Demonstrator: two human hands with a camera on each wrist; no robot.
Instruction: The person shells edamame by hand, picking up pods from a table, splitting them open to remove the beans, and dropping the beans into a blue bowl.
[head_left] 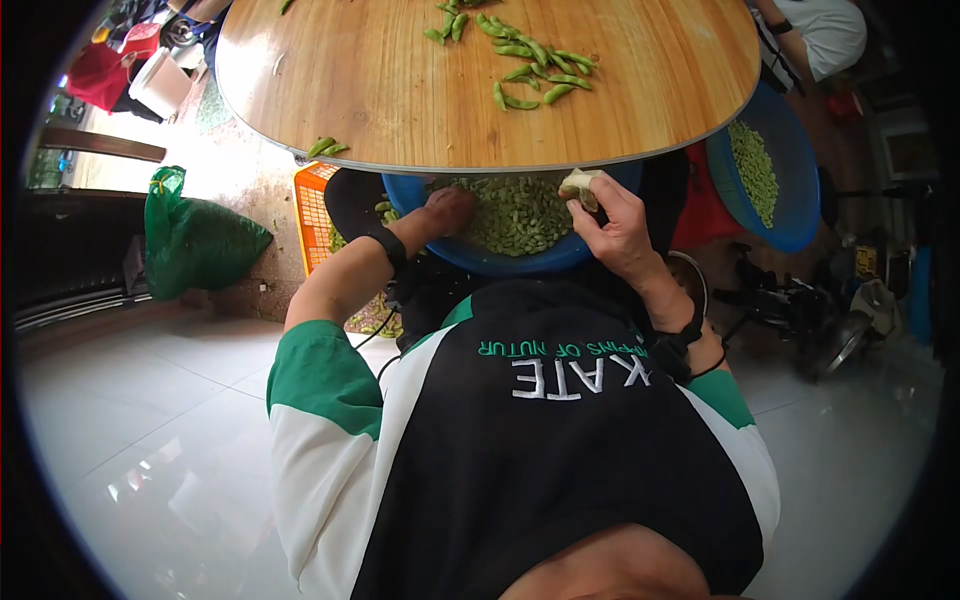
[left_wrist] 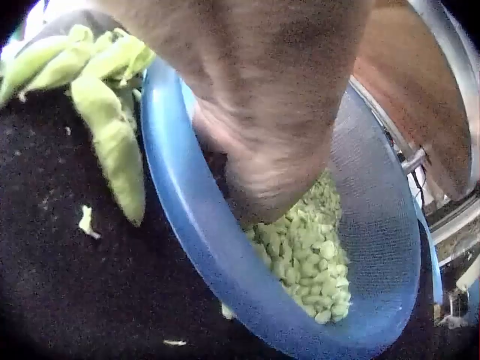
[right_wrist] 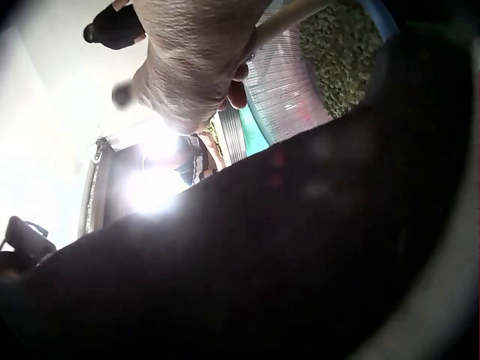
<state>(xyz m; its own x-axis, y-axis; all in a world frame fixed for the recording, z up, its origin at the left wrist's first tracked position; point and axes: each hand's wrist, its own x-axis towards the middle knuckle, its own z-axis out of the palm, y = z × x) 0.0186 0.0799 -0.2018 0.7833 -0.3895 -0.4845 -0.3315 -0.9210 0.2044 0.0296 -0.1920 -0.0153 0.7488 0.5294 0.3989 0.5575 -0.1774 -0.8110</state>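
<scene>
- Step in hand: looks like you're mid-shelling, working over the blue basin (head_left: 490, 265) that sits partly under the table (head_left: 640, 120) edge.
- Left hand (head_left: 451, 210): down inside the basin at its left side, over the shelled beans (head_left: 520, 222); fingertips hidden, so can't tell if they're closed on anything.
- Right hand (head_left: 618, 225): over the basin's right side, fingers and thumb pinching a pale piece (head_left: 582, 182); maybe a husk, too unclear to name.
- Hands apart, basin between them.
- Beans: heaped in the basin, between your hands and nearer the left.
- Unshelled pods (left_wrist: 116, 150): just outside the rim beside your left wrist; more pods (head_left: 545, 70) on the table, ahead of both hands.
- Next move, my read: clear the right fingers, then bring a fresh pod over the basin to split, keeping husk out of the beans.
</scene>
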